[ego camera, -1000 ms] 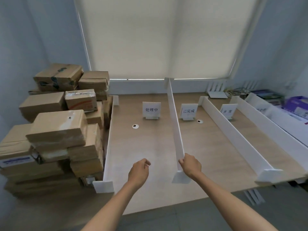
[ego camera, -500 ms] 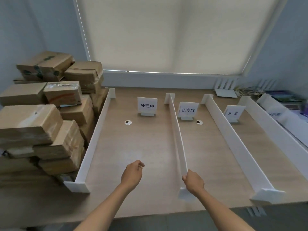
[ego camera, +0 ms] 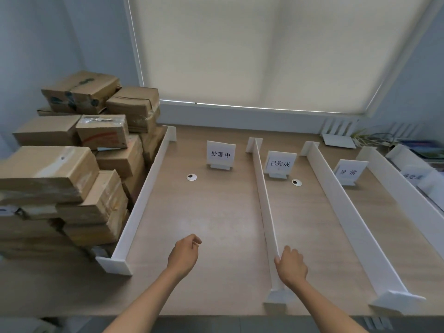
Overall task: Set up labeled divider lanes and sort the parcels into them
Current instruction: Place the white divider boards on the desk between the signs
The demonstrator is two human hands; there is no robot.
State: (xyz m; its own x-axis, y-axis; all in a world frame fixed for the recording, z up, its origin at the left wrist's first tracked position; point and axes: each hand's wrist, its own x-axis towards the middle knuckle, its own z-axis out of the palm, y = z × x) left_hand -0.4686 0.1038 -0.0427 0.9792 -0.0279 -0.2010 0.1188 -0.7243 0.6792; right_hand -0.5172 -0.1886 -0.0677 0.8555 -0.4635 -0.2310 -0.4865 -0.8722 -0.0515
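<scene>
Your right hand (ego camera: 292,267) grips the middle divider (ego camera: 263,200) close to its near end, with the fingers curled over the top edge and the thumb against its left face. The divider stands upright on the table (ego camera: 204,224), running from a flat foot at the near edge straight back toward the window. To its left your left hand (ego camera: 183,257) hovers over the bare wood, well apart from the divider, fingers loosely curled and holding nothing. A card reading 处理中 (ego camera: 221,155) stands left of the divider's far end, and a card reading 已完成 (ego camera: 280,163) stands just right of it. One white-ringed hole (ego camera: 191,177) lies on the divider's left side and another (ego camera: 296,182) on its right. Further left the left divider (ego camera: 141,203) stands upright, and the parcels (ego camera: 72,164), brown cardboard boxes stacked several high, are piled against its outer side. Right of the middle divider stands the third divider (ego camera: 348,212), then a card reading 异常 (ego camera: 349,171), then the fourth divider (ego camera: 403,191). Past that is a card (ego camera: 412,175) too blurred to read. A drawn roller blind (ego camera: 252,49) fills the window behind the divider's far end.
</scene>
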